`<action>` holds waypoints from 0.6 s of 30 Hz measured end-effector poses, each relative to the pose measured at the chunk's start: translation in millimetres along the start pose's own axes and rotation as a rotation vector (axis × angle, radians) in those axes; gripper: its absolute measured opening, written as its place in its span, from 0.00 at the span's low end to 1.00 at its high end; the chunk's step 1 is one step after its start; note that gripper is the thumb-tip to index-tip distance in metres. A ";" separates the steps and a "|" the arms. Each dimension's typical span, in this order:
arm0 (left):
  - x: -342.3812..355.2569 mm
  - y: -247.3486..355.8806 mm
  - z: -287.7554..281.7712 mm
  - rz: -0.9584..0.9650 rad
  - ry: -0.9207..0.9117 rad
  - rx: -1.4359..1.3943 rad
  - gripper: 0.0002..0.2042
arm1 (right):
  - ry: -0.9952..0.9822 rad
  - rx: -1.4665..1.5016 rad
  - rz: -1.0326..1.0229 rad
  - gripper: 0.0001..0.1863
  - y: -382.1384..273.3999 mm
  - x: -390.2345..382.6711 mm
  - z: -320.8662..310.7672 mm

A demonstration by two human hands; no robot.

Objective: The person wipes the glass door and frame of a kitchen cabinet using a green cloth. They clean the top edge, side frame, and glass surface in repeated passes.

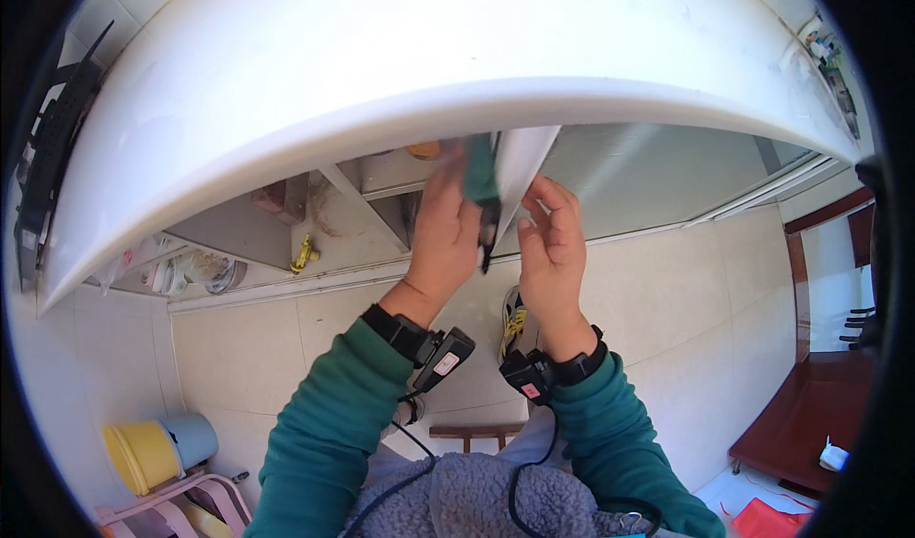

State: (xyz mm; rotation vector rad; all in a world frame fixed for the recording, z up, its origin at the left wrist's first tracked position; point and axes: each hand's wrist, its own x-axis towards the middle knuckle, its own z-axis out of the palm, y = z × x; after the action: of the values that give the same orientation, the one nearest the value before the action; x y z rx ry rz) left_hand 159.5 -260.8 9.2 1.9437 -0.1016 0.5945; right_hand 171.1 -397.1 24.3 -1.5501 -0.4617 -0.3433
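Observation:
My left hand [448, 233] grips a motion-blurred green item with a dark lower end [481, 171], held against a narrow white upright strip [524, 157] below the worktop. To the right of that strip, my right hand [553, 252] has its fingers loosely bent and apart, with the fingertips at the strip's edge; whether they touch it is unclear. Behind my left hand, cupboard compartments [372, 209] show under the white worktop [477, 33], with a yellow metal fitting [303, 255] at the lower left.
A glass sliding panel [658, 176] spans the cupboard's right. A black appliance [52, 176] sits at the worktop's left end. Yellow [143, 457] and blue [191, 438] buckets stand lower left, beside a pink frame [191, 500]. A dark red wooden bench [791, 414] is at right.

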 end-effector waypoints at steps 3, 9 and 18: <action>-37.9 -39.2 5.4 -0.309 -0.186 0.127 0.20 | -0.067 0.046 -0.015 0.25 2.0 -5.7 5.8; -31.4 -40.3 -0.9 -0.518 0.043 0.072 0.19 | -0.218 0.037 -0.035 0.30 0.3 -11.0 11.1; -44.8 -62.2 -1.0 -0.448 0.071 -0.092 0.25 | -0.290 0.016 -0.016 0.30 -13.0 -14.8 15.3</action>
State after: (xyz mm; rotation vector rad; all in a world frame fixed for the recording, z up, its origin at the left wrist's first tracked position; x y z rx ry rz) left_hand 140.6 -240.8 -62.4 1.7762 0.3386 0.3513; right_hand 150.8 -383.0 27.8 -1.5875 -0.7007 -0.1257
